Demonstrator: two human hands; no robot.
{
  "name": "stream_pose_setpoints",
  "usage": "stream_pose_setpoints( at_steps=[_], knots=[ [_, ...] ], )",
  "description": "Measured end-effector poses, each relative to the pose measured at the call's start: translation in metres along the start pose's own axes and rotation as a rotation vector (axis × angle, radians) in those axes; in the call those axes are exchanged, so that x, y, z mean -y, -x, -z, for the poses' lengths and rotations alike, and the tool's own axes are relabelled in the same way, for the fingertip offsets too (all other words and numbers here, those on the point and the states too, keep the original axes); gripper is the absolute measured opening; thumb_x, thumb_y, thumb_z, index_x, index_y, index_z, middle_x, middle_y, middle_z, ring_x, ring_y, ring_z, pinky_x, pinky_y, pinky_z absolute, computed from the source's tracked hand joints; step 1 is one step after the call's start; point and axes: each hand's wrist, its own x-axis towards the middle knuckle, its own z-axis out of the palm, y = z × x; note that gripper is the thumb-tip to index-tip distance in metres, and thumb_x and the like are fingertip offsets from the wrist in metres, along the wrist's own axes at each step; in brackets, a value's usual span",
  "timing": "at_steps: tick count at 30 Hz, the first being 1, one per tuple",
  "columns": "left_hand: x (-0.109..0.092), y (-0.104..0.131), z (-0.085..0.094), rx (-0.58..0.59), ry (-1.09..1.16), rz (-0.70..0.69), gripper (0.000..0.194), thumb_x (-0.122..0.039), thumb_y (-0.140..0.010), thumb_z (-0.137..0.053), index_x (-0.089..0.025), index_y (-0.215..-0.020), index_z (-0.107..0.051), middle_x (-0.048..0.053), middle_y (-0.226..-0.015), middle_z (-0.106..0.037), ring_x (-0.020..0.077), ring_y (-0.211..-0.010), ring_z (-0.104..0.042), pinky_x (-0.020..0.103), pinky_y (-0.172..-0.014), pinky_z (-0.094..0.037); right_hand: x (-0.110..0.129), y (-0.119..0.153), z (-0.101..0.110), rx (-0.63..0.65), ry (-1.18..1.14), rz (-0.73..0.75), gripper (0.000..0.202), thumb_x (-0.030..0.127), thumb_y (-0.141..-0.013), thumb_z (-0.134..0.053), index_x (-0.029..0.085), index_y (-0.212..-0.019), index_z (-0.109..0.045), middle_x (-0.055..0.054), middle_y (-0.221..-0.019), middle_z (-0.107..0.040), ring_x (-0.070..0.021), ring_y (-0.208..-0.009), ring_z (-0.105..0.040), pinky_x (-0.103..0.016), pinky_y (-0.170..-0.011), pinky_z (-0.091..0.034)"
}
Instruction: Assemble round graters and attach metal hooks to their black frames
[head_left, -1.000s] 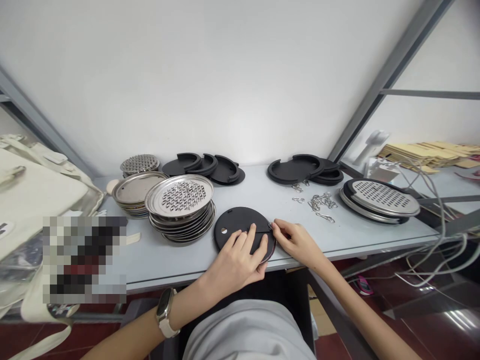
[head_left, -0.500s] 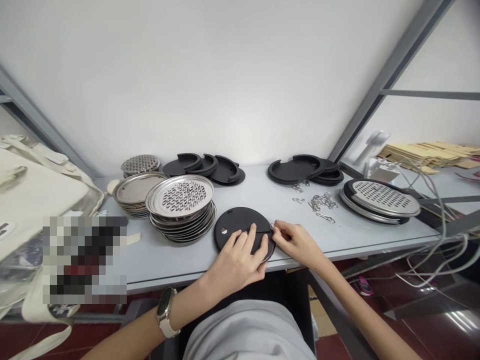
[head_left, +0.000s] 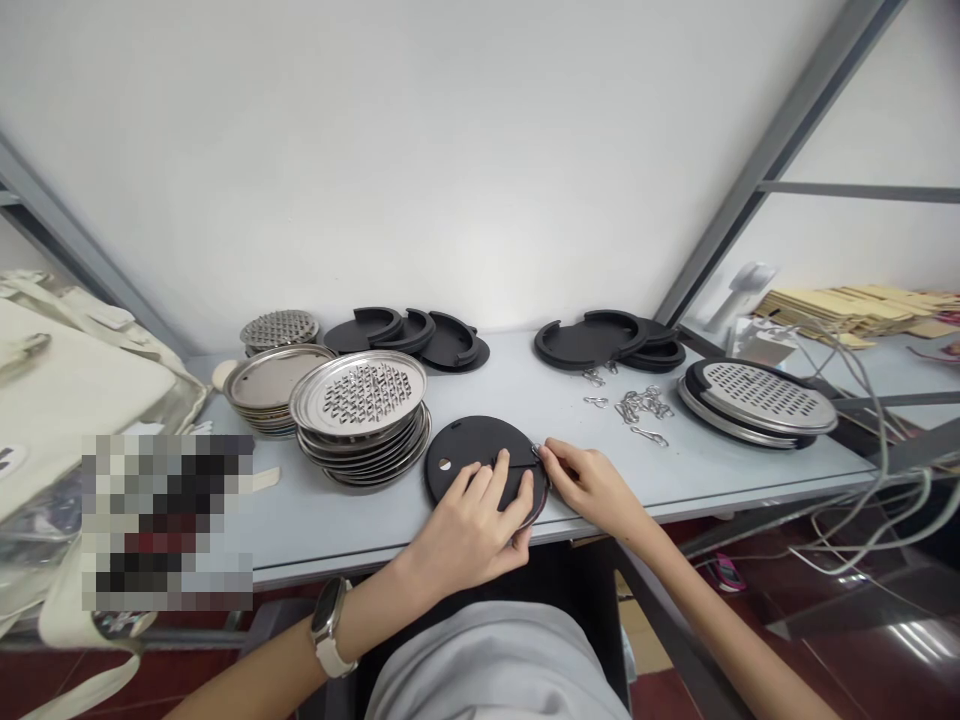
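Observation:
A round black disc (head_left: 472,438) with a small hole near its left edge lies at the table's front edge. My left hand (head_left: 476,515) rests on it, fingers spread and pressing on its surface. At the disc's right edge, my right hand (head_left: 589,485) pinches a small metal clip (head_left: 536,450). More metal clips (head_left: 641,405) lie loose to the right, beyond my right hand. Left of the disc stands a stack of round metal grater plates (head_left: 360,400).
Metal plates (head_left: 274,375) and black holders (head_left: 450,342) stand at the back left. More black holders (head_left: 589,342) are at the back right, near a grater stack (head_left: 765,395). Cream bags (head_left: 60,370) cover the left side; white cables (head_left: 885,450) hang at the right.
My right fingers have shifted slightly, and more of the metal clip shows at the disc's edge. My left hand stays on the disc.

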Motion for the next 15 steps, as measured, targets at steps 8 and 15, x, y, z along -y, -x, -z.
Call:
stream_pose_setpoints(
  at_steps=[8, 15],
  knots=[
    [-0.0009, -0.0006, 0.0019, -0.008, -0.009, -0.009, 0.048, -0.033, -0.087, -0.047, -0.014, -0.131, -0.048, 0.021, -0.134, -0.049, 0.0279, -0.102, -0.056, 0.039, -0.093, -0.038, -0.0007, -0.0012, -0.0006, 0.012, 0.014, 0.003, 0.032, 0.032, -0.093, -0.037, 0.021, -0.063, -0.030, 0.007, -0.050, -0.031, -0.0090, -0.046, -0.030, -0.023, -0.050, -0.025],
    [-0.0008, -0.0012, 0.0019, 0.005, 0.009, -0.017, 0.048, -0.032, -0.088, -0.045, -0.014, -0.132, -0.048, 0.020, -0.134, -0.049, 0.0283, -0.103, -0.056, 0.040, -0.093, -0.038, -0.0003, -0.0004, 0.0004, 0.002, 0.001, 0.002, 0.032, 0.029, -0.090, -0.039, 0.021, -0.061, -0.031, 0.007, -0.050, -0.031, -0.0086, -0.046, -0.030, -0.023, -0.048, -0.024]
  ],
)
